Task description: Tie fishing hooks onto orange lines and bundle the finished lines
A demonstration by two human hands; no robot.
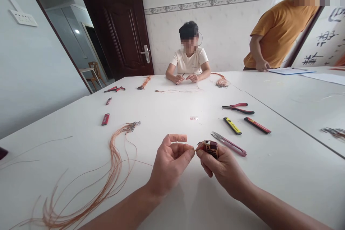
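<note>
My left hand (171,158) is closed in a pinch on a thin orange fishing line (144,162), which runs out behind it to the left. Its fingertips meet those of my right hand (221,165). A small dark fish hook (199,143) pokes up at the right thumb and forefinger. That same hand has its fingers wrapped round a dark patterned lighter (211,148). Left of my hands lies a bundle of orange lines (114,158), with several dark hooks (132,126) gathered at its far end. Thread snips (229,144) rest just beyond my right hand.
Yellow (232,125) and red (257,125) flat-sided lighters lie near red-handled pliers (238,107). Farther left are a red lighter (105,119) and more pliers (115,89). A person (190,55) sits opposite; another (277,32) stands beside a blue clipboard (292,71).
</note>
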